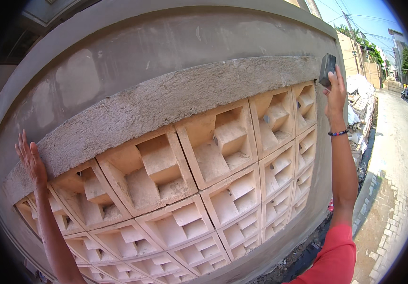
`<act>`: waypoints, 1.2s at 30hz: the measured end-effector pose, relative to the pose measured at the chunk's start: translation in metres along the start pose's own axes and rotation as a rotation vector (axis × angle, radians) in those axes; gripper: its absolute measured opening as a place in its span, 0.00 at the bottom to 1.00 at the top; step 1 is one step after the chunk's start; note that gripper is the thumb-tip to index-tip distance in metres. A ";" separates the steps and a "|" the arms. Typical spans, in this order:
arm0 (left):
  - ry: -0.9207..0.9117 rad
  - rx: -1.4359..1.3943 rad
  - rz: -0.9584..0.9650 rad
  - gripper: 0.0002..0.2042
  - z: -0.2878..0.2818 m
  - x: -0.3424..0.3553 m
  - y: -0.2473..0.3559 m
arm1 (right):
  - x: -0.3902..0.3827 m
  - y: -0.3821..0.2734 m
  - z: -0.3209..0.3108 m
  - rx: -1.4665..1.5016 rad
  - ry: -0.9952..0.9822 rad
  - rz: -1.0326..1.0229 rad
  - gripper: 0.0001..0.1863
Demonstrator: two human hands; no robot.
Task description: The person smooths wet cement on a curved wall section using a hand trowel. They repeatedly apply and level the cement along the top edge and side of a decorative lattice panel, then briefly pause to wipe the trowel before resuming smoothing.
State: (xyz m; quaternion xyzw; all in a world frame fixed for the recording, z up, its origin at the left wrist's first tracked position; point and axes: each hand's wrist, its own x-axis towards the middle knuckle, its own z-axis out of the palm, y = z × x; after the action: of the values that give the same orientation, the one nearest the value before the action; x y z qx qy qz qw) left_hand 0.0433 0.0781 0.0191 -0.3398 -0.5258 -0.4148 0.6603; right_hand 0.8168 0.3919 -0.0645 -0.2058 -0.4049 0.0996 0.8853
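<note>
My right hand [337, 92] is raised at the wall's right end, its fingers wrapped round a dark rectangular block [327, 70] held up by the wall's edge. At the far left my left hand [31, 158] lies with fingers spread against the wall, holding nothing. Between the two runs a rough grey mortar band [175, 90] above the ventilation blocks. Below it, the pale ventilation blocks [192, 151] form a grid with angled openings. Smoother grey plaster [142, 40] covers the wall above the band.
To the right, a paved lane [386, 189] runs along the wall. White sacks and rubble [361, 94] are heaped beside it, with a dark gutter [315, 246] at the wall's foot. A motorcycle [406, 93] stands farther down, and a utility pole [351, 35] rises behind.
</note>
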 end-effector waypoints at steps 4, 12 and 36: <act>0.018 -0.010 0.142 0.31 -0.005 0.008 -0.025 | -0.209 0.030 -0.134 0.085 -0.214 0.300 0.35; -0.025 -0.393 0.013 0.28 -0.044 -0.029 -0.017 | -0.527 0.011 -0.246 -0.136 -0.474 1.417 0.35; -1.918 -0.331 -1.028 0.26 -0.853 -0.600 0.195 | -0.633 -0.176 -0.646 -0.511 -0.670 1.397 0.31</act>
State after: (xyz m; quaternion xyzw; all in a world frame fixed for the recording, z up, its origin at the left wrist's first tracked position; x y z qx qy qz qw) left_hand 0.5099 -0.4796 -0.7534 -0.3457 -0.8371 -0.2694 -0.3274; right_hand 0.8953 -0.1666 -0.7938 -0.5656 -0.4367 0.5896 0.3764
